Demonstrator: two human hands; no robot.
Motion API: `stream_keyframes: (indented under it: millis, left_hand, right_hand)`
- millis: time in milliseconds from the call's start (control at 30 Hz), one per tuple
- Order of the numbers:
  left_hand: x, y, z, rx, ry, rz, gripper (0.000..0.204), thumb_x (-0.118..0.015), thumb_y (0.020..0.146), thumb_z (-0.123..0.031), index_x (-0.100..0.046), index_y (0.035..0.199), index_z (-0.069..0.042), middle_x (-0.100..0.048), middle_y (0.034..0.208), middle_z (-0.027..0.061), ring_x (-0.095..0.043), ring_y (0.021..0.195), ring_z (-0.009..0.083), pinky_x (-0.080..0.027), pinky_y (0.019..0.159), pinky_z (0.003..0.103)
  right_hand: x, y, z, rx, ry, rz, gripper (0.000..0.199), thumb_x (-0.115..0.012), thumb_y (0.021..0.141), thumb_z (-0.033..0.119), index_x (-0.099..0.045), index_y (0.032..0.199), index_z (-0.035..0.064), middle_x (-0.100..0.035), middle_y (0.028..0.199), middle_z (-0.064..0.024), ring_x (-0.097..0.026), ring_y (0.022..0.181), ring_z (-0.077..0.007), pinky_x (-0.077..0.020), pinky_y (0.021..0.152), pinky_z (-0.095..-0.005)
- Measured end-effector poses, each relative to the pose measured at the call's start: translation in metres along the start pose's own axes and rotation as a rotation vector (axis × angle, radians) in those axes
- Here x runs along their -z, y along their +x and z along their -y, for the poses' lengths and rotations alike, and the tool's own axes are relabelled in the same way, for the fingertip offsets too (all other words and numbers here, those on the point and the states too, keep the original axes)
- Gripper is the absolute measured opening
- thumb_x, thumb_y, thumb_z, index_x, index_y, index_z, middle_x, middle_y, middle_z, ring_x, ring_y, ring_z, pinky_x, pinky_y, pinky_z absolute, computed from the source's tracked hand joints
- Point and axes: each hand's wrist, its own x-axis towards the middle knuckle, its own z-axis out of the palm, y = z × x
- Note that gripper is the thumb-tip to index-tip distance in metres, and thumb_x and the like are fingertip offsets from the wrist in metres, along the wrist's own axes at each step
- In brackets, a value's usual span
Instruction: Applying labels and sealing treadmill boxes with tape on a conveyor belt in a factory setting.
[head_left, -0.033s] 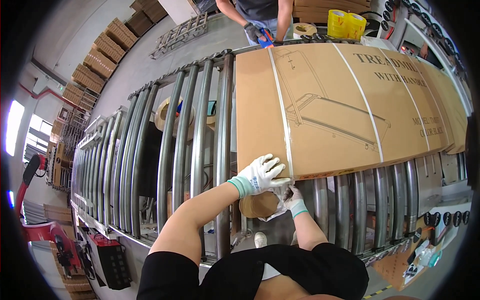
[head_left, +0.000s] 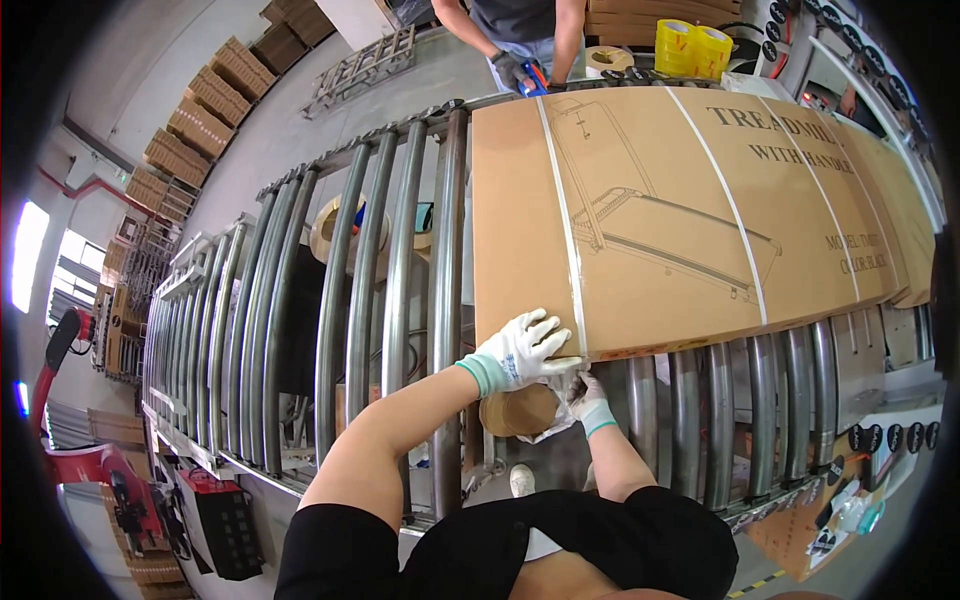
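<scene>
My left hand, in a white glove with a teal cuff, lies on the near left corner of a large brown cardboard box, fingers spread beside a white strap. That strap crosses the box top and goes over its near edge. Just below that edge is my right hand, gloved alike, with its fingers drawn together near the strap's end. Whatever they pinch is too small to make out. Crumpled clear plastic hangs beside them, next to a round brown roll.
The box rests on a conveyor of metal rollers. Across it a co-worker's dark-gloved hand holds a blue and orange tool at the strap's far end. Yellow tape rolls stand at the far edge. A red machine is at left.
The co-worker's gloved hand and the blue and orange tool have shifted slightly. My hands and the box stay in place.
</scene>
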Motion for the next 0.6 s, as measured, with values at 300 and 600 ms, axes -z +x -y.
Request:
stream_keyframes:
  millis: [300,600]
  left_hand:
    - [-0.002,0.003,0.004,-0.049,0.048,-0.038,0.045,-0.066,0.072,-0.031,-0.063,0.117,-0.029,-0.057,0.114,0.0113,-0.053,0.110,0.0308,-0.046,0.095,0.049]
    - [0.000,0.001,0.001,-0.030,0.037,-0.022,0.051,-0.068,0.070,-0.033,-0.062,0.121,-0.030,-0.056,0.115,0.0107,-0.053,0.110,0.0311,-0.046,0.095,0.049]
  right_hand:
    - [-0.001,0.011,-0.005,0.035,-0.060,0.049,0.013,-0.061,0.091,0.020,-0.060,0.078,0.0193,-0.060,0.060,0.0035,-0.054,0.045,-0.0111,-0.0426,0.036,-0.0265]
    - [-0.011,0.000,-0.003,-0.002,-0.014,0.092,0.013,-0.060,0.092,0.020,-0.061,0.079,0.0178,-0.061,0.062,0.0032,-0.056,0.047,-0.0108,-0.0449,0.038,-0.0250]
